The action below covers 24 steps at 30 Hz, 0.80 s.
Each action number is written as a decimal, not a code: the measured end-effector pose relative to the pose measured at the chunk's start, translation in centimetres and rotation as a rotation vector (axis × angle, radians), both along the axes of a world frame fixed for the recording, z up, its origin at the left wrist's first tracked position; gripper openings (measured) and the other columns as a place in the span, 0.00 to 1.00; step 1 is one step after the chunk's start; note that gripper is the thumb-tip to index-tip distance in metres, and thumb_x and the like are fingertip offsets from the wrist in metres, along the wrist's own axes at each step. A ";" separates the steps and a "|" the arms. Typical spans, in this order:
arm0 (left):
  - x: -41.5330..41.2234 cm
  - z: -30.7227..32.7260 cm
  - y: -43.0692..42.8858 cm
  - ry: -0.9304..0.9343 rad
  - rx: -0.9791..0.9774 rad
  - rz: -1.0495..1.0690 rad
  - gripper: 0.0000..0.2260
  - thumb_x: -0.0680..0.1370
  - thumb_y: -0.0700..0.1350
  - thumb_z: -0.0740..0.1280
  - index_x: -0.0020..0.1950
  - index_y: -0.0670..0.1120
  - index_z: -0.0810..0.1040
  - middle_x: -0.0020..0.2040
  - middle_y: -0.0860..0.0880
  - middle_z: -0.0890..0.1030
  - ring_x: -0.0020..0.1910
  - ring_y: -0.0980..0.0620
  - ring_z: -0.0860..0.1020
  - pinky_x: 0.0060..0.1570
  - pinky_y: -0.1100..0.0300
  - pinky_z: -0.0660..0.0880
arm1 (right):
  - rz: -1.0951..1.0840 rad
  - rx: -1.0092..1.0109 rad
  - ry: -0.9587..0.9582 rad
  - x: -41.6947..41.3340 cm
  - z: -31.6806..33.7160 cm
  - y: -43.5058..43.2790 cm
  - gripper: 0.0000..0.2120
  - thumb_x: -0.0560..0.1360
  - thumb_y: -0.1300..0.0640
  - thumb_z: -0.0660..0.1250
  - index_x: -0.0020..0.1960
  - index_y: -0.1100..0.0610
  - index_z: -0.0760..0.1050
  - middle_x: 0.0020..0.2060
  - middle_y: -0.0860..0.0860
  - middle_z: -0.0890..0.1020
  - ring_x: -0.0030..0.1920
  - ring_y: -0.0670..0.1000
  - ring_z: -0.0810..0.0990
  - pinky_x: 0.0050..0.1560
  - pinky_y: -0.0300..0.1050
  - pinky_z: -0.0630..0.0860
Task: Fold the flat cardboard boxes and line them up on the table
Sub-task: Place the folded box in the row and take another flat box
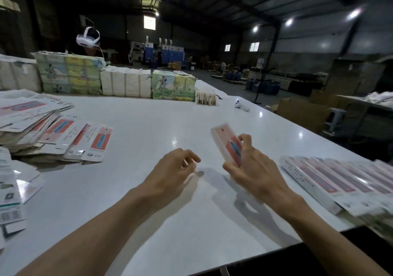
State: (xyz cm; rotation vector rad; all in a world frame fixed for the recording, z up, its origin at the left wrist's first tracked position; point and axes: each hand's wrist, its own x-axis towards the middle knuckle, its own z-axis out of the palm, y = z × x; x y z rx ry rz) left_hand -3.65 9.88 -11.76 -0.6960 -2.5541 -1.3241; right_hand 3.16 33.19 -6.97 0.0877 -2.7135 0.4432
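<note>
Grips the folded box [225, 145] in the right hand [254, 170], fingers [245, 138] clamped round it above the bench [148, 116], long axis slanting away-left — finished row [340, 180] just rightward; left hand [172, 169] loosely curled, empty.

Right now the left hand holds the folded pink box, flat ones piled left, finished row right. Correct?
No: in the head view the right hand holds the folded pink box; the left hand is empty. The flat pile and finished row are as stated.
</note>
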 end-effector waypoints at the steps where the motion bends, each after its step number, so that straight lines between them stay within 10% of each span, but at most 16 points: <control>1: -0.1 -0.1 0.0 0.022 -0.095 -0.006 0.08 0.83 0.51 0.65 0.55 0.61 0.83 0.51 0.60 0.78 0.52 0.62 0.78 0.52 0.61 0.76 | -0.054 0.000 -0.046 0.5 0.1 1.4 0.24 0.80 0.38 0.67 0.66 0.46 0.58 0.62 0.49 0.75 0.48 0.49 0.82 0.40 0.41 0.80; 7: -0.3 -0.1 0.0 0.035 -0.264 -0.048 0.09 0.84 0.51 0.63 0.60 0.61 0.82 0.54 0.61 0.74 0.61 0.58 0.73 0.63 0.53 0.74 | -0.291 0.387 -0.126 3.0 -2.8 7.7 0.19 0.84 0.43 0.58 0.70 0.53 0.69 0.63 0.53 0.70 0.64 0.54 0.68 0.66 0.50 0.72; 16: -0.5 -0.4 0.0 0.044 -0.279 -0.044 0.09 0.84 0.52 0.63 0.60 0.62 0.81 0.54 0.61 0.75 0.61 0.58 0.73 0.62 0.55 0.74 | -0.647 0.604 0.166 3.6 -4.6 13.8 0.13 0.72 0.48 0.74 0.43 0.59 0.82 0.48 0.57 0.74 0.51 0.58 0.71 0.49 0.56 0.70; 24: -0.4 -0.2 0.0 0.030 -0.281 -0.062 0.10 0.84 0.52 0.62 0.62 0.61 0.80 0.55 0.60 0.74 0.61 0.56 0.72 0.65 0.51 0.73 | -0.640 0.557 0.086 3.6 -2.5 12.2 0.12 0.75 0.52 0.74 0.51 0.60 0.79 0.48 0.57 0.76 0.50 0.59 0.74 0.49 0.58 0.78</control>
